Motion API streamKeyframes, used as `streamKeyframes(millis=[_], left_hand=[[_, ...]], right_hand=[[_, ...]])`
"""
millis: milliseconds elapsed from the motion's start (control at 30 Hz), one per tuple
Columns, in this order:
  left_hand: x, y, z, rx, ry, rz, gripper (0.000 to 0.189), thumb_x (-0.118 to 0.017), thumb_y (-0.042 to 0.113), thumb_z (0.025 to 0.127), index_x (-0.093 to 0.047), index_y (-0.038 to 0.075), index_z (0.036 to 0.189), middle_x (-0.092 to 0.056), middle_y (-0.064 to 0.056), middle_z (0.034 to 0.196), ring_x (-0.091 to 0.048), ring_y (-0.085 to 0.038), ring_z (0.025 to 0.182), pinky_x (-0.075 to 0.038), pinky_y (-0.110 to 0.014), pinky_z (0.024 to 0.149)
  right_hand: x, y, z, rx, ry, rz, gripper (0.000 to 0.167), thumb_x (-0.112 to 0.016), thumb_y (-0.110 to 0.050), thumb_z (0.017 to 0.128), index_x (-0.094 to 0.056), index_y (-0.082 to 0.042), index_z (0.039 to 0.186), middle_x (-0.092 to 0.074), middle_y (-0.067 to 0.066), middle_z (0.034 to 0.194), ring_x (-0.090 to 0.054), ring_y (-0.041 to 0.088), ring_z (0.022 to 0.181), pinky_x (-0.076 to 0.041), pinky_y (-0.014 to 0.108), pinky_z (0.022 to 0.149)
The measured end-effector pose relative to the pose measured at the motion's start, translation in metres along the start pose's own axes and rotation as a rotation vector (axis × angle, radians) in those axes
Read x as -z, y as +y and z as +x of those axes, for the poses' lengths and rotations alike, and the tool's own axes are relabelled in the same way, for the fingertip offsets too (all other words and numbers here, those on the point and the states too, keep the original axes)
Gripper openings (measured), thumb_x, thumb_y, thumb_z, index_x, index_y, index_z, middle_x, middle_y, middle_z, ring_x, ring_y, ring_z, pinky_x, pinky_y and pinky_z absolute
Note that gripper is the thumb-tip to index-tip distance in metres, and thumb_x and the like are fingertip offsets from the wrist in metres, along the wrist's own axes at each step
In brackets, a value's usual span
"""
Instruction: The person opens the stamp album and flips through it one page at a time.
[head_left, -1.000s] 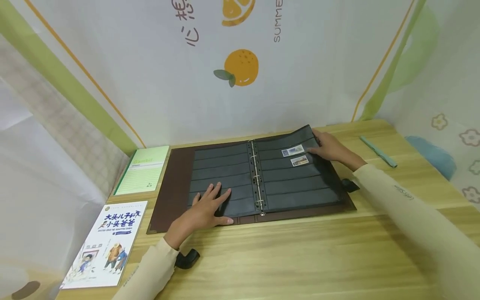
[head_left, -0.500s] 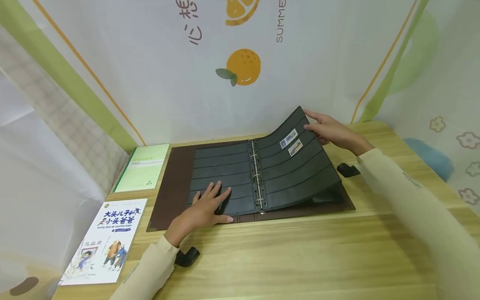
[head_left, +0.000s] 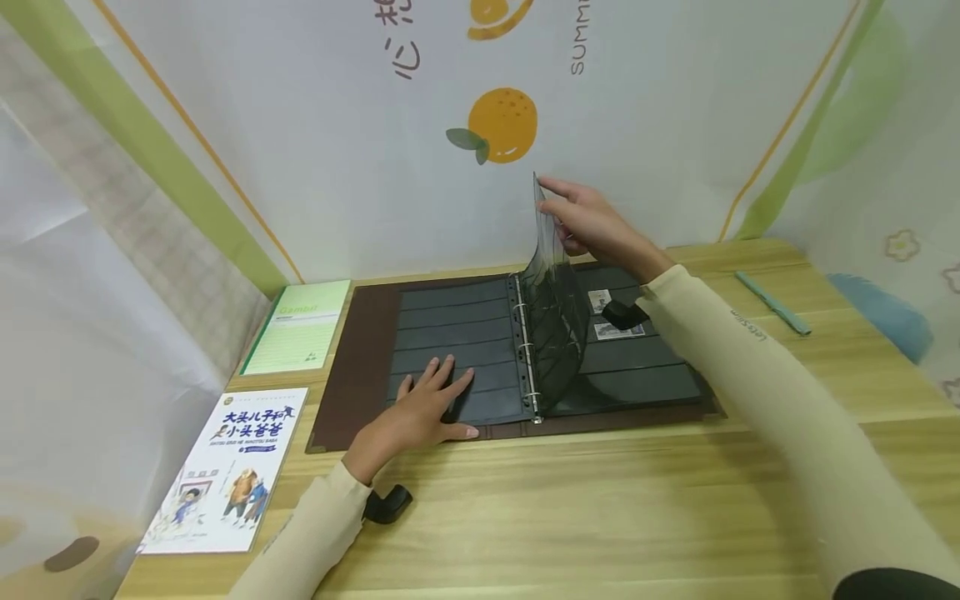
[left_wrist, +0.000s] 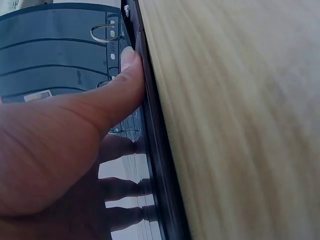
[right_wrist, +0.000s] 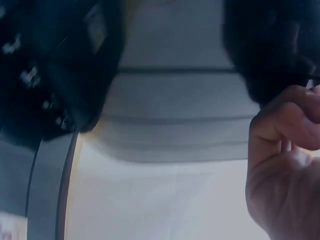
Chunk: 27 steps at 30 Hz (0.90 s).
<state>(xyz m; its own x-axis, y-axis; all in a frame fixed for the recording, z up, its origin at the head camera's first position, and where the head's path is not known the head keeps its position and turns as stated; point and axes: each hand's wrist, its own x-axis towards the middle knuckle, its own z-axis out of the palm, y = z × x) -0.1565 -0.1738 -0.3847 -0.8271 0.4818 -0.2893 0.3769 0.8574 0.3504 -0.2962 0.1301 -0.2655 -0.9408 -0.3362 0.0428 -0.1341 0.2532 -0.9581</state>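
Note:
A ring-bound stamp album with a brown cover (head_left: pixel 363 333) lies spread on the table. My right hand (head_left: pixel 596 221) pinches the outer edge of a dark pocket page (head_left: pixel 558 312), which stands nearly upright from the metal rings (head_left: pixel 526 343). The right wrist view has this hand (right_wrist: pixel 285 170) at the right, beside the blurred page (right_wrist: pixel 180 95). Under the raised page, two stamps (head_left: pixel 621 331) show on the right-hand sheet, partly behind my wrist. My left hand (head_left: pixel 420 412) rests, fingers spread, on the left page (head_left: pixel 457 317); its thumb (left_wrist: pixel 112 95) lies along the album's lower edge.
Left of the album lie a green notebook (head_left: pixel 300 325) and, nearer, a white picture book (head_left: pixel 232 467). A teal pen-like stick (head_left: pixel 772 304) is on the table (head_left: pixel 570 517) at the right. A printed curtain (head_left: pixel 360 183) hangs behind.
My right hand has lifted the page from nearly flat to upright, moving up and left. Two stamps on the sheet beneath have come into view. The left hand has stayed on the left page.

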Motion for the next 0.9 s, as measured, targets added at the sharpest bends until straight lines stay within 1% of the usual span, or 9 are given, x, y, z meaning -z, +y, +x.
streamKeyframes(millis=[200, 300, 400, 467, 533, 600, 700, 767, 900], left_hand=[[0.004, 0.008, 0.001, 0.003, 0.077, -0.054, 0.083, -0.072, 0.045, 0.091, -0.034, 0.016, 0.159, -0.012, -0.021, 0.169, -0.009, -0.042, 0.157, -0.016, -0.071, 0.119], [0.014, 0.019, 0.003, -0.046, 0.214, -0.136, 0.073, -0.066, 0.044, 0.097, -0.04, 0.01, 0.156, -0.052, -0.027, 0.146, -0.049, -0.042, 0.138, -0.041, -0.062, 0.11], [0.033, 0.042, 0.005, -0.092, 0.372, -0.33, 0.061, -0.052, 0.046, 0.104, -0.044, 0.011, 0.154, -0.072, -0.018, 0.12, -0.07, -0.033, 0.108, -0.056, -0.048, 0.094], [0.047, 0.062, 0.006, -0.109, 0.419, -0.52, 0.058, -0.042, 0.05, 0.107, -0.044, 0.015, 0.154, -0.075, -0.014, 0.11, -0.074, -0.028, 0.094, -0.06, -0.043, 0.085], [0.064, 0.082, 0.011, -0.103, 0.419, -0.658, 0.063, -0.037, 0.058, 0.105, -0.044, 0.019, 0.154, -0.071, -0.009, 0.126, -0.075, -0.022, 0.101, -0.061, -0.041, 0.083], [0.08, 0.099, 0.018, -0.098, 0.381, -0.721, 0.069, -0.04, 0.061, 0.103, -0.039, 0.018, 0.156, -0.074, -0.01, 0.12, -0.077, -0.021, 0.091, -0.062, -0.04, 0.081], [0.098, 0.111, 0.03, -0.087, 0.329, -0.686, 0.07, -0.053, 0.05, 0.103, -0.033, 0.013, 0.159, -0.075, -0.017, 0.11, -0.075, -0.015, 0.066, -0.062, -0.037, 0.081], [0.105, 0.112, 0.034, -0.068, 0.321, -0.636, 0.065, -0.057, 0.032, 0.103, -0.032, 0.01, 0.158, -0.076, -0.02, 0.105, -0.062, -0.01, 0.046, -0.059, -0.032, 0.066], [0.112, 0.101, 0.032, 0.002, 0.342, -0.575, 0.06, -0.056, 0.015, 0.099, -0.039, 0.013, 0.156, -0.077, -0.02, 0.105, -0.03, -0.008, 0.037, -0.034, -0.027, 0.046]], right_hand=[[-0.026, -0.004, 0.01, 0.0, -0.048, -0.051, 0.068, -0.055, -0.034, 0.104, -0.024, -0.02, 0.162, -0.039, -0.006, 0.049, -0.03, 0.01, 0.041, -0.025, 0.026, 0.043], [-0.036, -0.005, 0.01, -0.018, -0.01, -0.125, 0.064, -0.054, -0.034, 0.103, -0.031, -0.019, 0.161, -0.036, -0.007, 0.048, -0.027, 0.009, 0.04, -0.024, 0.025, 0.043], [-0.043, -0.007, 0.009, -0.045, 0.045, -0.21, 0.061, -0.053, -0.033, 0.102, -0.037, -0.016, 0.158, -0.035, -0.007, 0.048, -0.026, 0.01, 0.041, -0.025, 0.025, 0.043], [-0.046, -0.009, 0.01, -0.06, 0.073, -0.267, 0.06, -0.052, -0.031, 0.101, -0.038, -0.015, 0.157, -0.036, -0.007, 0.048, -0.028, 0.01, 0.041, -0.026, 0.026, 0.043], [-0.047, -0.011, 0.011, -0.073, 0.099, -0.32, 0.06, -0.052, -0.03, 0.101, -0.038, -0.014, 0.157, -0.039, -0.006, 0.048, -0.031, 0.01, 0.041, -0.029, 0.026, 0.044], [-0.047, -0.013, 0.012, -0.053, 0.129, -0.395, 0.059, -0.052, -0.028, 0.101, -0.041, -0.01, 0.155, -0.039, -0.006, 0.047, -0.031, 0.01, 0.039, -0.03, 0.025, 0.044], [-0.049, -0.018, 0.013, 0.003, 0.158, -0.52, 0.056, -0.052, -0.029, 0.102, -0.046, -0.004, 0.151, -0.038, -0.005, 0.047, -0.028, 0.009, 0.039, -0.03, 0.024, 0.045], [-0.05, -0.021, 0.013, 0.043, 0.166, -0.582, 0.055, -0.052, -0.033, 0.103, -0.049, -0.003, 0.149, -0.044, -0.003, 0.052, -0.033, 0.009, 0.041, -0.032, 0.024, 0.047], [-0.04, -0.023, 0.01, 0.072, 0.181, -0.593, 0.055, -0.05, -0.043, 0.105, -0.054, -0.008, 0.147, -0.067, 0.01, 0.076, -0.055, 0.016, 0.055, -0.04, 0.025, 0.053]])
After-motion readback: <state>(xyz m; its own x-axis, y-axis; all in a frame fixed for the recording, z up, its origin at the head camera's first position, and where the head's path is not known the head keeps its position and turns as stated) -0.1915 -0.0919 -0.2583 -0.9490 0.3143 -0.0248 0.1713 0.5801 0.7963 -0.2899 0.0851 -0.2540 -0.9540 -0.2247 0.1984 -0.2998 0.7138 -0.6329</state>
